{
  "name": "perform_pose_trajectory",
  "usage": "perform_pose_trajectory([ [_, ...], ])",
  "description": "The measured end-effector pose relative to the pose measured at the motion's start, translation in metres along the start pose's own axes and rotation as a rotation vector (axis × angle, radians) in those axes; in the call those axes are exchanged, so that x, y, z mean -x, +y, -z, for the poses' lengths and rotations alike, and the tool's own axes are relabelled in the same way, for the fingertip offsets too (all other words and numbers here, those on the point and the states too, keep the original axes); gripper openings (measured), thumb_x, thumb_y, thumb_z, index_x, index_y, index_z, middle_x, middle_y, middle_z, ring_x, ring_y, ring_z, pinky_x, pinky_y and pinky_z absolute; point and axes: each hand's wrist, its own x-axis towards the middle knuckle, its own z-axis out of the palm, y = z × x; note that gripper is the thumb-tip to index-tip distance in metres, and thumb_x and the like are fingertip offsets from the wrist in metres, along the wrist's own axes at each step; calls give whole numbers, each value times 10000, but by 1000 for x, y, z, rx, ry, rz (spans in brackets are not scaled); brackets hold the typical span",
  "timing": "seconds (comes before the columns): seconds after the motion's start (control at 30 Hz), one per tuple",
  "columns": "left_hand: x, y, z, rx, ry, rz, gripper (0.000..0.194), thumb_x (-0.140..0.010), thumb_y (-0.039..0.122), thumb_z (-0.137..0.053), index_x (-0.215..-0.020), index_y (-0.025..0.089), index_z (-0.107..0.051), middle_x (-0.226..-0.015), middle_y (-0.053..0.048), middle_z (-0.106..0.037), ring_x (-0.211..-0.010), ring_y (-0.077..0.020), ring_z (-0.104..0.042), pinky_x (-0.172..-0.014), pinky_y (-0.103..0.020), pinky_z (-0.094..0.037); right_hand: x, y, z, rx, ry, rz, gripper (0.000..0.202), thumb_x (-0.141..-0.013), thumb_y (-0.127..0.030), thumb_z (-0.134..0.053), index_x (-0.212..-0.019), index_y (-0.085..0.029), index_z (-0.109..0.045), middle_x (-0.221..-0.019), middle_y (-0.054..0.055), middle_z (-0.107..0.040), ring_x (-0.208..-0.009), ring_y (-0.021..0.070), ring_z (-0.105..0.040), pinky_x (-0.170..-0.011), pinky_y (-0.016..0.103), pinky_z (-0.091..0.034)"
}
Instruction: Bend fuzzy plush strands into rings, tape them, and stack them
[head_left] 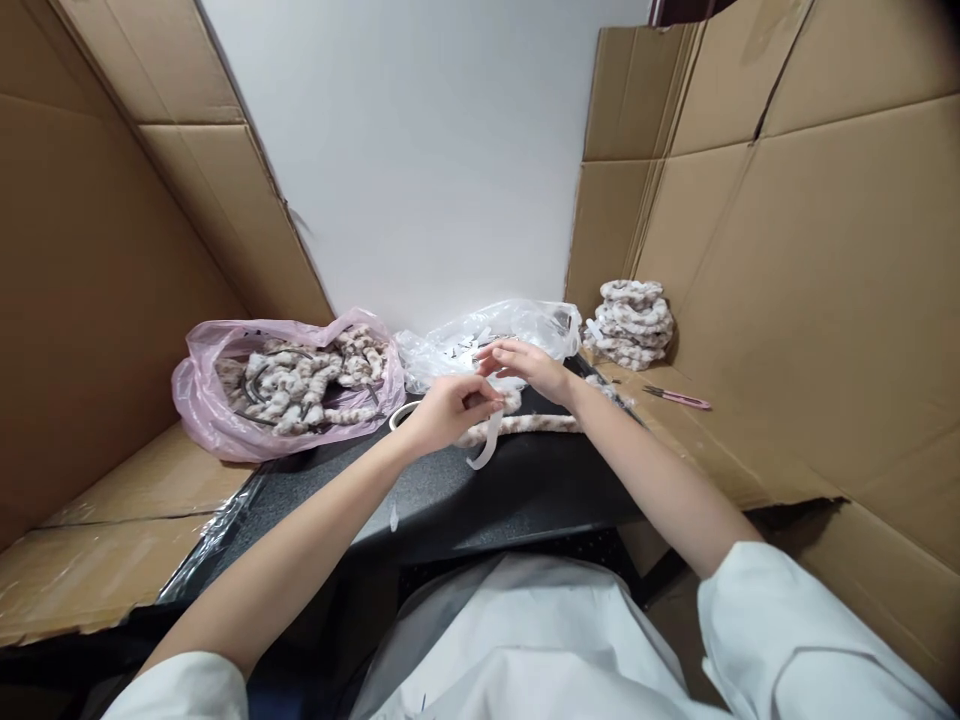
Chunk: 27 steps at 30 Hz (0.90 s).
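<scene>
My left hand is closed in a pinch above the middle of the dark table, its thumb and forefinger on a curled white strip that hangs down. Right behind the fingertips is a fluffy white-and-brown cord, which lies across the tabletop and passes behind my right forearm. Whether the pinch also takes in the cord cannot be made out. My right hand hovers just beyond the left one, fingers stretched out and slightly bent, with nothing visible in them. Partly behind my left wrist sits a white ring-shaped object.
A pink plastic bag full of fluffy cords and dark wires stands at left. Behind my hands is a clear plastic bag with small white pieces. At right are stacked fluffy coils and pink-handled snips. Cardboard walls flank the table.
</scene>
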Motion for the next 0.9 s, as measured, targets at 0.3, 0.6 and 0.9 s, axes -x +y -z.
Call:
perform_pose_trajectory([
  [0.3, 7, 34, -6, -206, -404, -214, 121, -821, 177, -610, -807, 212, -725, -793, -50, -726, -670, -170, -654, -626, -243, -467, 22, 6, -3, -349, -512, -431, 271, -884, -351, -531, -774, -121, -624, -686, 52, -668, -588, 147, -610, -571, 264, -501],
  [0.6, 14, 40, -4, -529, -478, -387, 190, -944, 222, -471, -931, 161, -650, -877, -57, -655, -729, -130, -633, -656, -208, -452, 49, 30, 5, -464, -600, -622, 292, -907, -274, -420, -769, -109, -618, -658, 57, -660, -613, 166, -637, -744, 352, -526],
  [0.9, 30, 37, -15, -780, -407, -643, 256, -981, 187, -357, -930, 142, -603, -878, -65, -623, -774, -152, -581, -677, -240, -456, 56, 43, 1, -482, -807, -862, 331, -844, -307, -450, -863, -46, -653, -655, 113, -682, -633, 195, -673, -750, 355, -519],
])
